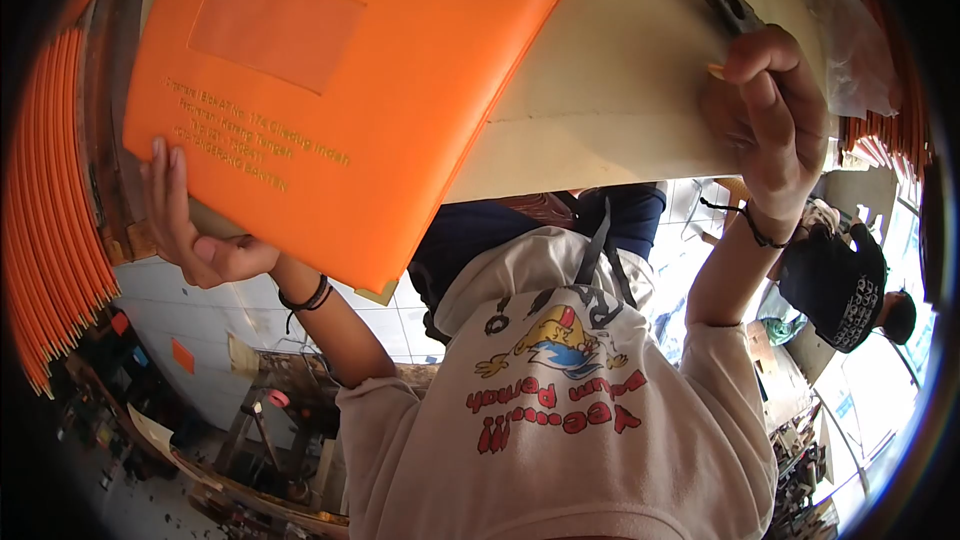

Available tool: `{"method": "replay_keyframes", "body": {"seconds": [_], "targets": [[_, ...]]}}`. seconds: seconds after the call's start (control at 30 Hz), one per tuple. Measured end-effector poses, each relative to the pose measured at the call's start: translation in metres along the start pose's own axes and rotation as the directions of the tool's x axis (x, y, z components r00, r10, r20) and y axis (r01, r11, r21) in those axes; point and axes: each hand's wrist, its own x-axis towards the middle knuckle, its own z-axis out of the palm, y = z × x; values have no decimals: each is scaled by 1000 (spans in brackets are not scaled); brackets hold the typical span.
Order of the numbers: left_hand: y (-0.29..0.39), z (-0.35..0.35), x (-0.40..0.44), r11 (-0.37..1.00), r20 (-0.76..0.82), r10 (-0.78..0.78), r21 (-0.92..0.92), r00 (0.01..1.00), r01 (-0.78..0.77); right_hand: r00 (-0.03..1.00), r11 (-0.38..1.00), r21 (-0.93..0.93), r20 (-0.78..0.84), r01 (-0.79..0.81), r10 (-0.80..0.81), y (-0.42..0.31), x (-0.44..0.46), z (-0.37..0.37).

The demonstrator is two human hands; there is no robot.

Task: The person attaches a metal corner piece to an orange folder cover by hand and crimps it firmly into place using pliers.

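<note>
The left hand (205, 225) is loosely open, its fingers stretched and its fingertips touching the near left corner of an orange folder (330, 155), the thumb lying apart just under the near edge. The folder slants over the left half of the work surface (600, 100), its near end jutting past the edge towards the person's lap. Its cover has a smooth, glossy, plastic-looking skin with softly rounded edges, gold lettering pressed into it, and a duller rectangular window (277, 33) set in the far half.

Over on the right, the right hand (768, 110) is curled closed, forefinger bent over near the thumb. A tiny yellowish piece (716, 71) shows at the fingertips; I can't make out what it is. Dark metal pliers (727, 0) poke out on the far side of that hand, blunt-nosed and worn; their handles are hidden, so I can't tell whether the fingers grip them.

The work surface is pale cream and smooth, with a faint line across it. Crinkled clear plastic (850, 30) lies at its far right, and a tall stack of orange folders (55, 210), thin ridges tipped with yellow, stands at the left.
</note>
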Motion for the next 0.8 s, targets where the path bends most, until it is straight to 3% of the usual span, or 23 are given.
{"method": "replay_keyframes", "body": {"seconds": [0.27, 0.37, 0.47, 0.57, 0.8], "targets": [[-1, -1, 1, 1000, 13, 6, -5, 1000, -6, 1000, 1000, 18, 15, 25, -25, 1, 1, -1], [-2, -2, 0, 1000, 9, 14, 7, 1000, -14, 999, 996, -89, -19, 30, -32, -1, 0, 1], [-7, -1, -3, 1000, -3, 27, 1, 1000, -27, 1000, 1000, -6, -15, 24, -24, 3, 0, 0], [1, 0, 0, 1000, -3, -15, 18, 1000, 15, 999, 997, -65, -24, 47, -49, 2, 0, -1], [3, 1, 1, 999, -13, -28, 17, 1000, 28, 999, 999, 10, -31, 38, -38, 2, 1, 2]]}}
